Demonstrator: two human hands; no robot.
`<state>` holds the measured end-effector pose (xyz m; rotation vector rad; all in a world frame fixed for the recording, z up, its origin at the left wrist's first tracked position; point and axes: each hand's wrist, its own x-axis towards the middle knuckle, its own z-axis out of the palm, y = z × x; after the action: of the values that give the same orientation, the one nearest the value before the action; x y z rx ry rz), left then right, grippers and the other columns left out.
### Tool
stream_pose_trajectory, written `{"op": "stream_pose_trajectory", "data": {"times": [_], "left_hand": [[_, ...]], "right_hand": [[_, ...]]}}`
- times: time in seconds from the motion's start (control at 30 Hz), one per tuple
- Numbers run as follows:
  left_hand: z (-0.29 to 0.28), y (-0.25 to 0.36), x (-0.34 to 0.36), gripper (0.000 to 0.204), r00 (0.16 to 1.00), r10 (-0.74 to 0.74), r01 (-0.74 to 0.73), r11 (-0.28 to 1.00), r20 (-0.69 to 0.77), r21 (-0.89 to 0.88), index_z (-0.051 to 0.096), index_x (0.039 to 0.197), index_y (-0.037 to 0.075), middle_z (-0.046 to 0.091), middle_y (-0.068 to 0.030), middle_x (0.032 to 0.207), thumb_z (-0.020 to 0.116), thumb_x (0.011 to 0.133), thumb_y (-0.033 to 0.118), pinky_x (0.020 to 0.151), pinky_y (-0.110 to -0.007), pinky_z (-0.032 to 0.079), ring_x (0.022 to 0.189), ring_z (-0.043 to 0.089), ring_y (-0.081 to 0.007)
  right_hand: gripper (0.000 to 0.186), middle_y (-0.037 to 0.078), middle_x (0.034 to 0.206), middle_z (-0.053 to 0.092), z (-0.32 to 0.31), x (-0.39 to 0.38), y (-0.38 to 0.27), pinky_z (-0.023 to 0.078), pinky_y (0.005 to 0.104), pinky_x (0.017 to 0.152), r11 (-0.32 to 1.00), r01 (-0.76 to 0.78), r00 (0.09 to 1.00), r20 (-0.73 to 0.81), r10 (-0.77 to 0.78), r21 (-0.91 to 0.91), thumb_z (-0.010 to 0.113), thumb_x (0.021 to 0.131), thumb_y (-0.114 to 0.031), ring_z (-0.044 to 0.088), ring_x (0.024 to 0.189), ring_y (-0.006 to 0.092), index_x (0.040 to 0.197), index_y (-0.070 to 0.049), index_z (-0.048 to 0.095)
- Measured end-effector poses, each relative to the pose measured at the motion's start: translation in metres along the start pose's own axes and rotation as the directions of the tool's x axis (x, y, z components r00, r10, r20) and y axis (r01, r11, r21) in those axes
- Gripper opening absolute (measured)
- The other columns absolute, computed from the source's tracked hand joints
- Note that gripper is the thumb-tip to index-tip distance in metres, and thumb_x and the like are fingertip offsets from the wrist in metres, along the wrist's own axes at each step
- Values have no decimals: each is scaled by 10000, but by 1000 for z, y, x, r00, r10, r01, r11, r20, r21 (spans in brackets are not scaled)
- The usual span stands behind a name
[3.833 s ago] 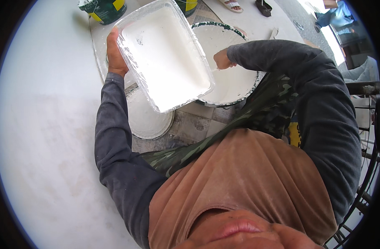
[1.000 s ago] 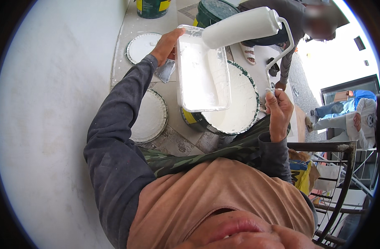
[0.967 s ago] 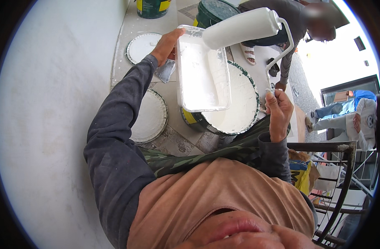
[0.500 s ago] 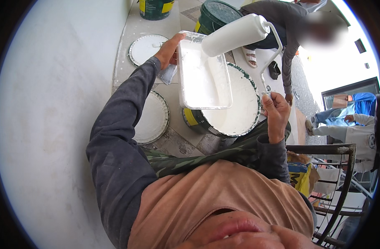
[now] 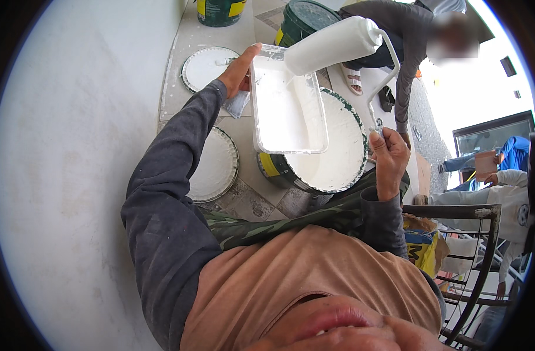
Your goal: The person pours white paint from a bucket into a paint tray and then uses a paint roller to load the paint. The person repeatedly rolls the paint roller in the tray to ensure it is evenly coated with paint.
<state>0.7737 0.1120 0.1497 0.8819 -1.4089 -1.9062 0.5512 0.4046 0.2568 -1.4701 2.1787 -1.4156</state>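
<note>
My left hand (image 5: 237, 71) grips the long side of a clear plastic tray (image 5: 288, 111) holding white paint, held above an open green bucket (image 5: 337, 161) full of white paint. My right hand (image 5: 387, 161) is closed around the handle of a paint roller, whose white sleeve (image 5: 332, 47) slants over the tray's far end. Its wire frame runs down the right side to my fingers. A round white-coated lid (image 5: 215, 164) lies left of the bucket, another (image 5: 206, 67) farther back with a small tool on it, partly behind my left hand.
Green buckets (image 5: 221, 11) (image 5: 308, 20) stand at the back. A co-worker (image 5: 413, 47) bends down beside sandals (image 5: 352, 76). A white wall (image 5: 80, 146) is close on my left. A dark metal railing (image 5: 454, 213), a yellow sack (image 5: 419, 245) and other people (image 5: 495, 187) are on my right.
Since the oldest frame my right hand has left the bucket and taken hold of the roller. Over the last second the roller dropped slightly leftward; people at right shifted.
</note>
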Motion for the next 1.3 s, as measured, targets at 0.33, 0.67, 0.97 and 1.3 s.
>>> {"op": "stream_pose_trajectory", "data": {"times": [0.33, 0.67, 0.97, 1.3], "left_hand": [[-3, 3, -4, 866, 996, -84, 83, 996, 30, 35, 385, 1440, 59, 554, -164, 1308, 358, 886, 724, 901, -390, 515, 1116, 595, -235], [-4, 0, -1, 835, 998, -61, 59, 997, 29, 43, 443, 1408, 76, 605, -141, 1247, 349, 887, 722, 831, -370, 544, 1041, 630, -200], [-4, 1, -2, 834, 996, -82, 80, 995, 43, 56, 393, 1451, 81, 580, -138, 1307, 348, 900, 705, 883, -387, 526, 1123, 613, -206], [-4, 2, -2, 848, 995, -93, 90, 995, 48, 47, 394, 1454, 79, 591, -137, 1293, 350, 897, 717, 902, -380, 519, 1115, 616, -199]], "right_hand": [[303, -19, 710, 575, 1, -1, 1, 366, 189, 520, 999, 9, 1000, -20, -10, -52, 730, 898, -215, 453, 583, 33, 1026, 47, 649], [372, 56, 762, 642, 12, -9, 20, 463, 273, 639, 996, 48, 988, -144, -59, -75, 789, 832, -239, 551, 680, 122, 1019, 55, 656], [339, 144, 829, 670, 11, -12, 33, 497, 313, 654, 933, 276, 926, -196, -322, -231, 804, 802, -195, 620, 690, 212, 985, 47, 653], [312, 143, 864, 685, 11, -12, 34, 514, 312, 675, 918, 328, 901, -220, -375, -221, 808, 787, -133, 644, 723, 215, 988, 52, 657]]}}
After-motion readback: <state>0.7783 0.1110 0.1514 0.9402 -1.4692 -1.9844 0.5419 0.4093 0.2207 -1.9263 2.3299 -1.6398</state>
